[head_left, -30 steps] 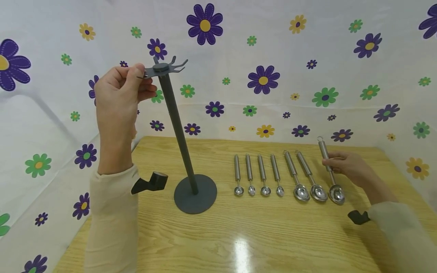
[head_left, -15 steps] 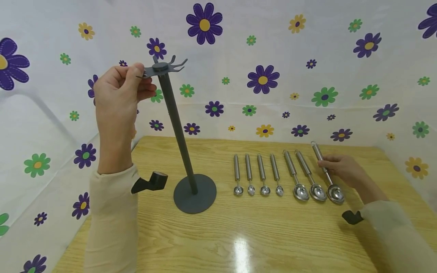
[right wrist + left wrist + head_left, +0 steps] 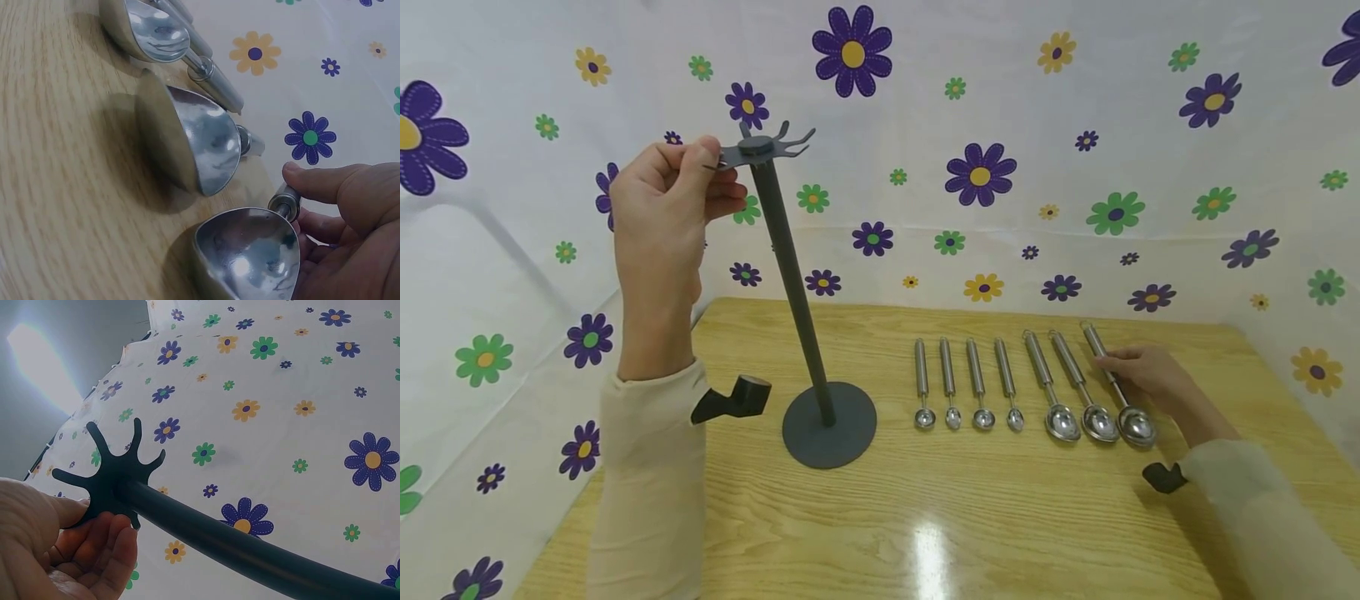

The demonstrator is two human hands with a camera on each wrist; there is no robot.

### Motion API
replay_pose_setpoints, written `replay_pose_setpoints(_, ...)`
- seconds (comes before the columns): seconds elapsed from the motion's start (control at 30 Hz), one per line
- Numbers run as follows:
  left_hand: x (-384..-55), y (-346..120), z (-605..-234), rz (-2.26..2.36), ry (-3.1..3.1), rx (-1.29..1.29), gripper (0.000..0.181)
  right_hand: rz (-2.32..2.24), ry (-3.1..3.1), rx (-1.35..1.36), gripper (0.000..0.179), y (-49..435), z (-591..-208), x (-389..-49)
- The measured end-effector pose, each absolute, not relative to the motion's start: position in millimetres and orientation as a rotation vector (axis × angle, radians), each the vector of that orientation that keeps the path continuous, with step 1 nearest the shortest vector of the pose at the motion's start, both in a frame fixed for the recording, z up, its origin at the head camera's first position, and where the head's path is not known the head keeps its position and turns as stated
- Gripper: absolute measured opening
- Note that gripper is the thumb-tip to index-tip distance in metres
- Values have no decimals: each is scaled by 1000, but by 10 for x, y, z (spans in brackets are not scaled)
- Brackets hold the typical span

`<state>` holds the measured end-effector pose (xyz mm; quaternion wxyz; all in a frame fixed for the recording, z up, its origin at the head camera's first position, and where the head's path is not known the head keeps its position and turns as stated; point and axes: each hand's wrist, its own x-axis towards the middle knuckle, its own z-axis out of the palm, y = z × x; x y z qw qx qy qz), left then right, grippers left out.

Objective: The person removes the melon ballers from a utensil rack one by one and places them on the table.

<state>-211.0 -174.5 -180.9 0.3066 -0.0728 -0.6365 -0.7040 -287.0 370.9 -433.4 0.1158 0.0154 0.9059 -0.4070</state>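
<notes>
My left hand [image 3: 662,200] pinches one hook of the dark grey rack stand [image 3: 793,283] between thumb and fingers. The stand's round base [image 3: 842,446] rests on the table, and its pole tilts left in the head view. In the left wrist view, the hooked top [image 3: 109,478] fans out past my thumb. On the right, my right hand [image 3: 1153,383] holds the handle of a steel ice cream scoop [image 3: 1137,427], the last in a row. Its shiny bowl [image 3: 250,250] faces up low over the wood in the right wrist view. Two similar scoops [image 3: 1063,423] lie just left of it.
Several smaller steel scoops [image 3: 977,375] lie side by side between the stand and the large ones, handles pointing away. A flower-print cloth [image 3: 910,125] hangs behind the wooden table [image 3: 820,533] and along both sides.
My right hand has moved left and toward the near side with the ice cream scoop, bringing its handle down in line with the other two. My left hand stays on the stand's hook.
</notes>
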Motion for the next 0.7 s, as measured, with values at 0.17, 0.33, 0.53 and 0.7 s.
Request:
replay_pose_setpoints(0.17, -2107, -1752, -1816, -1865, -1687, -183, 17, -1189, 2669, 52, 61, 3713, -4349, -2886)
replay_pose_setpoints(0.33, -2103, -1763, -1817, -1869, -1683, -174, 17, -1095, 2714, 27, 65, 3719, -4363, -2900)
replay_pose_setpoints(0.53, -2103, -1751, -1813, -1861, -1692, -169, 17, -1045, 2758, 43, 60, 3716, -4384, -2927)
replay_pose_setpoints(0.7, -2108, -1743, -1813, -1847, -1710, -154, 18, -1013, 2777, 88, 59, 3709, -4389, -2944)
